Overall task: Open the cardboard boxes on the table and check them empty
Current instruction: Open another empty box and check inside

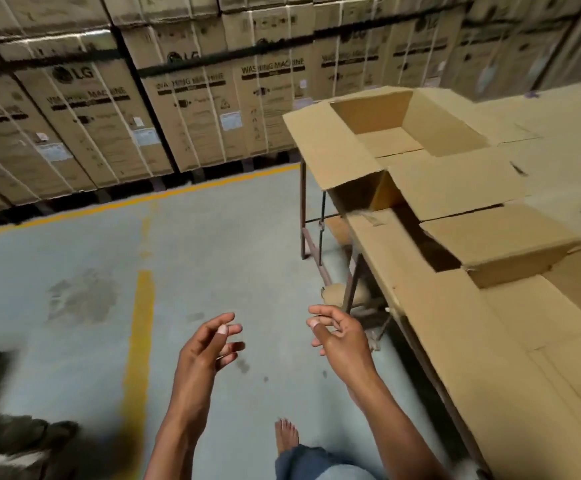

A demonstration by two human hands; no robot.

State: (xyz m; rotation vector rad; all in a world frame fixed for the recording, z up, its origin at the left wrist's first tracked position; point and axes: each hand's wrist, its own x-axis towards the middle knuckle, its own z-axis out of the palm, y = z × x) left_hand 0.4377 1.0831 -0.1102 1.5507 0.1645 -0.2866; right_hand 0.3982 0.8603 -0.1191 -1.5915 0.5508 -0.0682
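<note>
Several brown cardboard boxes stand on a metal-framed table [353, 289] at the right. The far box [451, 129] has its flaps spread and its inside shows bare cardboard. A nearer box [500, 244] is also open, its inside mostly dark. Another box [490, 358] fills the near right with its flaps laid out. My left hand [209, 348] and my right hand [337, 336] hover over the floor left of the table, fingers loosely curled, holding nothing and touching no box.
A wall of stacked washing machine cartons [192, 98] runs along the back. Yellow lines [140, 337] mark the grey concrete floor. My bare foot [286, 436] stands near the table. Dark blurred things [15, 445] lie at the bottom left.
</note>
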